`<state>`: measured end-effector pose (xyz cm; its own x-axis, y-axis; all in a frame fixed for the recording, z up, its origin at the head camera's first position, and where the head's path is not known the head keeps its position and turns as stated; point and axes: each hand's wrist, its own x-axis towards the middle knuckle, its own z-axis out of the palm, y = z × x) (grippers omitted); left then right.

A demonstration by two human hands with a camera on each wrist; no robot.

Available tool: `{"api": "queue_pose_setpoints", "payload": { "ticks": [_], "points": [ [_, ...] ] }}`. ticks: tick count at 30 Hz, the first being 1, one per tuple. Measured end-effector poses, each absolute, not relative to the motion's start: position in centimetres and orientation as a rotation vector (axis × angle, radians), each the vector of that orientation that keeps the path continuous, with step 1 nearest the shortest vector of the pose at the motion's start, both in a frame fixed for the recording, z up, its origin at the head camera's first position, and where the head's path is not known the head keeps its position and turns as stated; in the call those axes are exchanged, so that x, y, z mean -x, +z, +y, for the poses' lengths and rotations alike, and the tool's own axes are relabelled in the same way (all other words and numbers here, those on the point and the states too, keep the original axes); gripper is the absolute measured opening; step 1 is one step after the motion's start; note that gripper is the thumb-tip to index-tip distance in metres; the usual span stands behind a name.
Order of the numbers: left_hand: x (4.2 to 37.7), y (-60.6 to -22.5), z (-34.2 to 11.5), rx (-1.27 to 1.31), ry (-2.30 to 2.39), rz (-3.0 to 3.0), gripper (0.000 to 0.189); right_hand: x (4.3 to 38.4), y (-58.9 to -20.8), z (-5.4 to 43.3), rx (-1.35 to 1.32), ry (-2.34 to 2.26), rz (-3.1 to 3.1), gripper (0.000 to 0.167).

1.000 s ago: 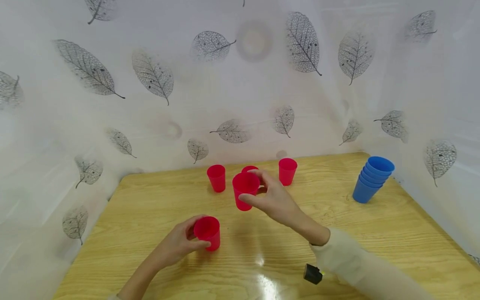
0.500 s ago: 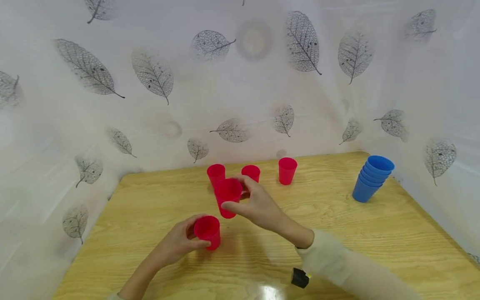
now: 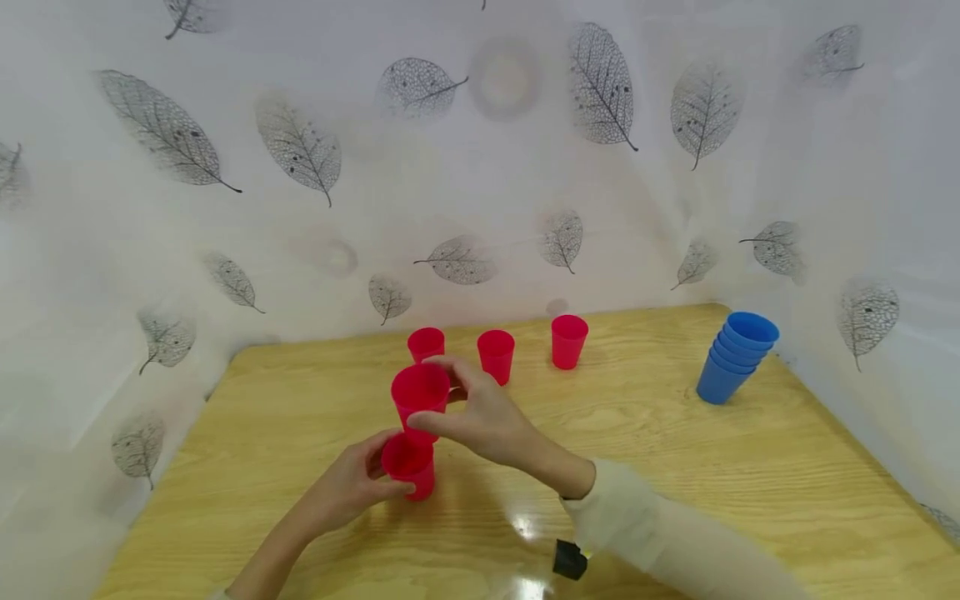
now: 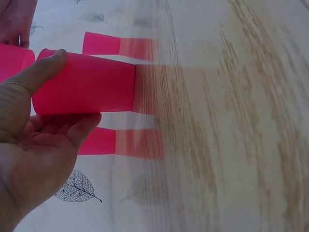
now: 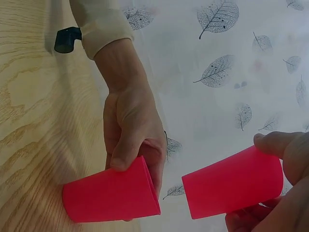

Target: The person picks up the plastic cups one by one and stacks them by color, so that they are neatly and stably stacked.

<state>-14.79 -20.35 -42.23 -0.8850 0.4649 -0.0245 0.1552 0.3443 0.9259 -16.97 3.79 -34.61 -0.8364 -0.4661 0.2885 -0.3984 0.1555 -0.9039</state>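
Note:
My left hand (image 3: 348,487) grips an upright red plastic cup (image 3: 412,479), thumb on one side and fingers on the other. In the left wrist view that cup (image 4: 89,84) has its base on the wooden tabletop. My right hand (image 3: 487,417) holds a second red cup (image 3: 420,396) above the first. The right wrist view shows a small gap between the raised cup's base (image 5: 234,181) and the rim of the lower cup (image 5: 111,198). Both cups have their mouths up.
Along the back of the wooden table (image 3: 637,450) stand three red cups: left (image 3: 426,342), middle (image 3: 496,354) and right (image 3: 569,342). A stack of several blue cups (image 3: 735,358) is at the right. Behind hangs a leaf-print curtain (image 3: 480,183). A small black device (image 3: 570,559) sits by the right sleeve.
My right hand has carried its red cup leftward, from in front of the middle back cup to above the left hand's cup. The left hand has stayed on its cup.

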Motion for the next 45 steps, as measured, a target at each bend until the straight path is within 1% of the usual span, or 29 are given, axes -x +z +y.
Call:
{"api": "queue_pose_setpoints", "payload": {
  "ticks": [5, 12, 30, 38, 45],
  "points": [
    [14.6, -42.1, -20.6, -0.539, 1.534, 2.346, 0.063, 17.0, -34.8, 2.6, 0.941, -1.799, 2.297, 0.064],
    [14.4, -42.3, -20.7, -0.557, 1.573, 2.301, 0.063, 17.0, -35.5, 1.5, 0.974, -1.747, 2.290, 0.063],
    [14.4, -42.6, -20.6, -0.607, 1.542, 2.365, 0.059, 17.0, -37.0, 1.7, 1.030, -1.617, 2.289, 0.067],
    [14.4, -42.7, -20.4, -0.606, 1.531, 2.405, 0.060, 17.2, -37.3, 2.5, 0.973, -1.614, 2.309, 0.060],
    [14.5, -42.3, -20.1, -0.541, 1.499, 2.446, 0.065, 17.9, -37.5, 4.3, 0.961, -1.654, 2.337, 0.050]
  ]
}}
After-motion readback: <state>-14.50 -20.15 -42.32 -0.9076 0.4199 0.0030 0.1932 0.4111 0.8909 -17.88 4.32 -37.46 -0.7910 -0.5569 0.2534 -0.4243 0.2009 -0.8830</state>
